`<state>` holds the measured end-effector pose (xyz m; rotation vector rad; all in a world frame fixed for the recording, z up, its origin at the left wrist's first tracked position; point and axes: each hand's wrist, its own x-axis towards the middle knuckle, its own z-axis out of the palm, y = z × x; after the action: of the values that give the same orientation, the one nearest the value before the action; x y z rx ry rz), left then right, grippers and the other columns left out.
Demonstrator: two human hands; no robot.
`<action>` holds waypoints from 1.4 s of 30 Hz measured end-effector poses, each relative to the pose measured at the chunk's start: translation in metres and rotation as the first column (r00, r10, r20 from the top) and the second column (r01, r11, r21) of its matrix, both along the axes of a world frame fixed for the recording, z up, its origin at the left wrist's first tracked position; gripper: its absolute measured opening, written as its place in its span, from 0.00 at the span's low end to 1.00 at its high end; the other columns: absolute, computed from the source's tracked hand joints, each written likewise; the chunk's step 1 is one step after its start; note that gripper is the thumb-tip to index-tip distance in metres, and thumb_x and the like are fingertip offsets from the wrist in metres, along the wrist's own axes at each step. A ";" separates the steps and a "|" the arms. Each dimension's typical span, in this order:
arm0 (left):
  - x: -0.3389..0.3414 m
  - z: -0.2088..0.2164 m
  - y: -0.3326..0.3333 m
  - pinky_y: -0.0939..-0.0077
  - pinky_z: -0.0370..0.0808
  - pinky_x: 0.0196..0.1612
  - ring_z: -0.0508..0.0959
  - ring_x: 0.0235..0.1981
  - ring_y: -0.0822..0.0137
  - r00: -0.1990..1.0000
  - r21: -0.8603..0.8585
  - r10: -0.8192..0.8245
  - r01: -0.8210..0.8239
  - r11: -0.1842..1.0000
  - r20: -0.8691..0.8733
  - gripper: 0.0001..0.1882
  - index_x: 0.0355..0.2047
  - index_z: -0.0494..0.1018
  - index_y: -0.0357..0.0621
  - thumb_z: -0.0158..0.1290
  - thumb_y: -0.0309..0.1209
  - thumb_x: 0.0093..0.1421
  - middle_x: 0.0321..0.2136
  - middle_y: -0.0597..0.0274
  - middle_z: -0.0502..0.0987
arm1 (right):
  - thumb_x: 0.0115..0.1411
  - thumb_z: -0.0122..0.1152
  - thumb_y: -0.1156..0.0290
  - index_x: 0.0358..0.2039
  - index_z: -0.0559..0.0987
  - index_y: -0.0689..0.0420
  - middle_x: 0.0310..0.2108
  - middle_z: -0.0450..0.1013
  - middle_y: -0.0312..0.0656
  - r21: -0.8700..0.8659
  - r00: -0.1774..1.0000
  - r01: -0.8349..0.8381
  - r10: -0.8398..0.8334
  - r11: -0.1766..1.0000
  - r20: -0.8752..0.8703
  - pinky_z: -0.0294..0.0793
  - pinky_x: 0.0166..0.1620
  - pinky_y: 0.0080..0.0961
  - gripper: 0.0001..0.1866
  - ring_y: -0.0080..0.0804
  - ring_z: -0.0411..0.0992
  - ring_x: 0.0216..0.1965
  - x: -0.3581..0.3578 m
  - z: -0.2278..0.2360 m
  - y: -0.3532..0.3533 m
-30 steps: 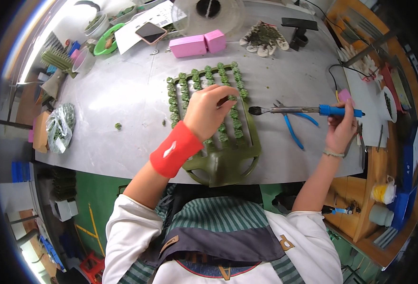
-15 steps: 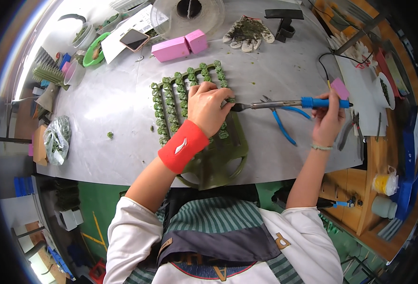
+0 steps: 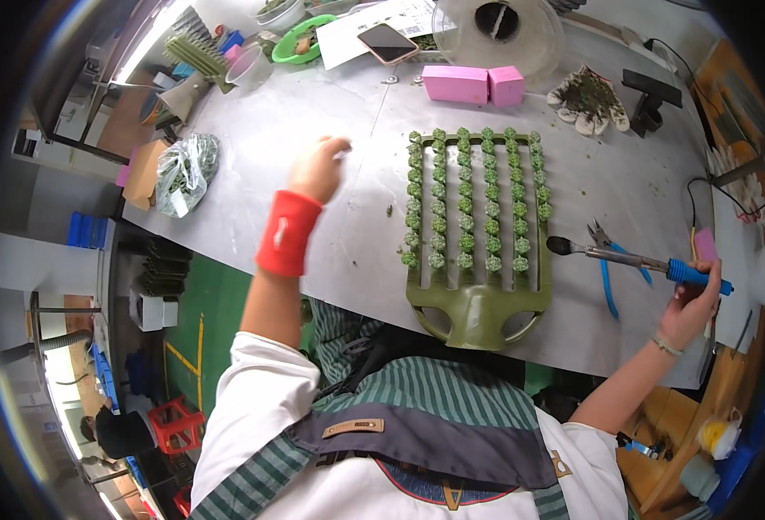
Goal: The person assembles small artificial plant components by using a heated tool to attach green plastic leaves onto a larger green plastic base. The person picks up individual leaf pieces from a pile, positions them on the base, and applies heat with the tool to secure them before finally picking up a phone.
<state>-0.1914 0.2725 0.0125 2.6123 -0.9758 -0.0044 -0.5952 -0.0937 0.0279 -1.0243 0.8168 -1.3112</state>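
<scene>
My right hand (image 3: 688, 314) grips the blue handle of a soldering iron (image 3: 629, 257) with a dark, wide tip. That tip hangs just right of an olive-green slotted plastic frame (image 3: 472, 314) with two handle-like loops at its near end. Rows of small green cactus-like balls (image 3: 466, 204) line the frame's bars. My left hand (image 3: 317, 169), below a red wristband, is raised over the table left of the frame. Its fingers look curled but are smeared by motion, so what they hold, if anything, is unclear. Blue-handled pliers (image 3: 609, 277) lie under the iron.
Pink blocks (image 3: 456, 85), a phone (image 3: 388, 43) and a dirty glove (image 3: 589, 100) lie along the far side. A plastic bag of green pieces (image 3: 187, 173) sits at the left edge. A dark stand (image 3: 651, 97) is far right. Another person (image 3: 118, 429) is at lower left.
My left hand has left the frame and moved left over the table. The iron has drawn back right from the balls. The whole view has turned toward the left.
</scene>
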 end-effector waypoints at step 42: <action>-0.194 -0.004 -0.168 0.65 0.62 0.52 0.74 0.39 0.64 0.888 -0.298 -0.442 0.460 0.836 0.128 0.11 0.33 0.78 0.52 0.63 0.29 0.46 0.27 0.67 0.78 | 0.59 0.61 0.59 0.22 0.75 0.60 0.18 0.72 0.39 -0.050 1.000 0.003 -0.003 0.999 -0.008 0.61 0.18 0.16 0.17 0.21 0.64 0.13 -0.009 0.006 0.005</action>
<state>-0.3859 0.1048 0.0082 2.0454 -1.4596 0.1002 -0.6043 -0.0884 0.0339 -1.0694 0.7954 -1.3368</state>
